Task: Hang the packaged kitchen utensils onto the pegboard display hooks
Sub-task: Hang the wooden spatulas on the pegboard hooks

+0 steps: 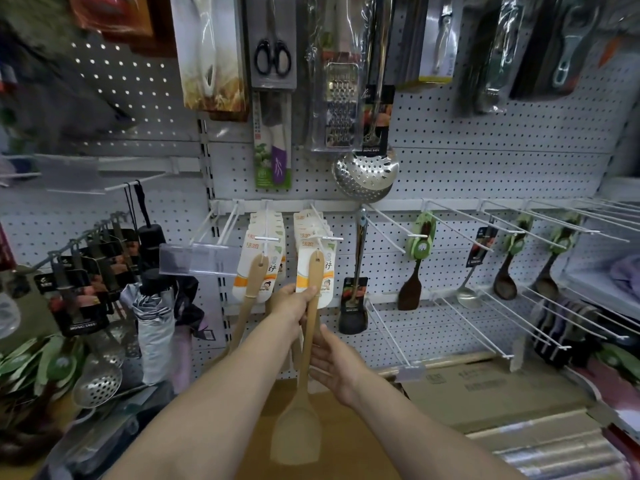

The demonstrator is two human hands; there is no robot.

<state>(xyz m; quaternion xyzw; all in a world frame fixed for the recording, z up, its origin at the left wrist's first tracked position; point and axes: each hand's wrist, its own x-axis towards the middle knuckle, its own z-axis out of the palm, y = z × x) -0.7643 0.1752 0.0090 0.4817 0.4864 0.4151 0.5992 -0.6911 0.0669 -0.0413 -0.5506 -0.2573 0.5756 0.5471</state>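
Pale wooden spatula [304, 372], carded handle pinched by left hand [289, 303]

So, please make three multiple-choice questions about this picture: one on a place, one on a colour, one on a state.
1. Where does the skimmer hang?
A. Above the spatula cards
B. On the floor
C. Left of the umbrella

2. What colour is the knife handle below the scissors?
A. Red
B. Purple
C. Yellow

3. What is the left hand doing?
A. Hanging idle
B. Lying flat on a box
C. Gripping a spatula

Answers:
1 A: its perforated bowl sits just above the right-hand spatula hook.
2 B: the handle in the pack is purple.
3 C: its fingers curl round the wooden shaft near the card, while the right hand is open beside it.
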